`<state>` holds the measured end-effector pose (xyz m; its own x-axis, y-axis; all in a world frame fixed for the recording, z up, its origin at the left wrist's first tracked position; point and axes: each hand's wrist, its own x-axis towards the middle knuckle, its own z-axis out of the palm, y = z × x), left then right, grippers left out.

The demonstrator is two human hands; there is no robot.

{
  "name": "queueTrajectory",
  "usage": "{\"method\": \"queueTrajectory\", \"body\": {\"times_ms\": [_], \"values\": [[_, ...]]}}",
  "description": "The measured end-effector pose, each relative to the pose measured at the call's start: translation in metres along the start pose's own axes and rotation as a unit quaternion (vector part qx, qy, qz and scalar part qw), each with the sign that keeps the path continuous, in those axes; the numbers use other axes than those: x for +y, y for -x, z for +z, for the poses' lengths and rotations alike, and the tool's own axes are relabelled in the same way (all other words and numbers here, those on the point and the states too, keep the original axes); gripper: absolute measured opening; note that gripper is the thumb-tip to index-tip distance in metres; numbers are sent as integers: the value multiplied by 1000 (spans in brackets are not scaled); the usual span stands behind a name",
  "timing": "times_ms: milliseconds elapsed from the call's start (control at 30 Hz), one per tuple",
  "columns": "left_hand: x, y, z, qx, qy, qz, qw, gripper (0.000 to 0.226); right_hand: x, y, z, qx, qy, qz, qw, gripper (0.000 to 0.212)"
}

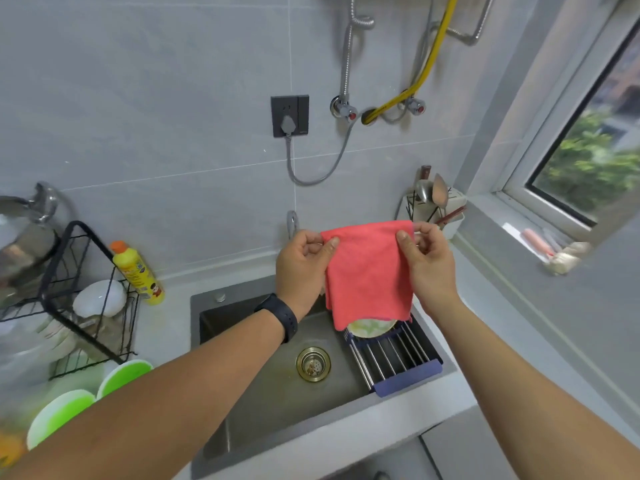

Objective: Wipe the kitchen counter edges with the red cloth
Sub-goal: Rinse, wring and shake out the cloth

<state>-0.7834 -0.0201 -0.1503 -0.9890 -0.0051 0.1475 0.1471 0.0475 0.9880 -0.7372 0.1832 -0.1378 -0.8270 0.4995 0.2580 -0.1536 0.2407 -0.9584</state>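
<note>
The grey counter (166, 327) carries a sunken sink (277, 393) at centre, a yellow bottle (138, 271) and black wire rack (79, 296) at nine o'clock, green bowls (59, 415) at eight.

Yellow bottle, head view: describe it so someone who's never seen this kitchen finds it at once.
Start at the dark sink set into the grey counter. Just past its back-left corner, against the tiled wall, stands the yellow bottle, tilted, beside the black wire dish rack. Its orange cap and printed label set it apart from the white and green bowls nearby.
</note>
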Motion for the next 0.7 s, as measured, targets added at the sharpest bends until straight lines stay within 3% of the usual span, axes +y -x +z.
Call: {"method": "queueTrajectory", "body": {"times_ms": [100,367,500,700], "values": [[4,0,36,-28,3,-1,1000,15,5,2,-30,46,7,18,999,3],[-3,-12,169,-123,-25,-28,992,9,45,-23,-134,147,46,52,987,12],[-10,-15,247,-134,-47,-71,987,17,75,-50,-185,198,48,68,977,17],[2,-52,364,-128,-112,-55,984,18,108,-122,-253,221,101,102,965,26]]}}
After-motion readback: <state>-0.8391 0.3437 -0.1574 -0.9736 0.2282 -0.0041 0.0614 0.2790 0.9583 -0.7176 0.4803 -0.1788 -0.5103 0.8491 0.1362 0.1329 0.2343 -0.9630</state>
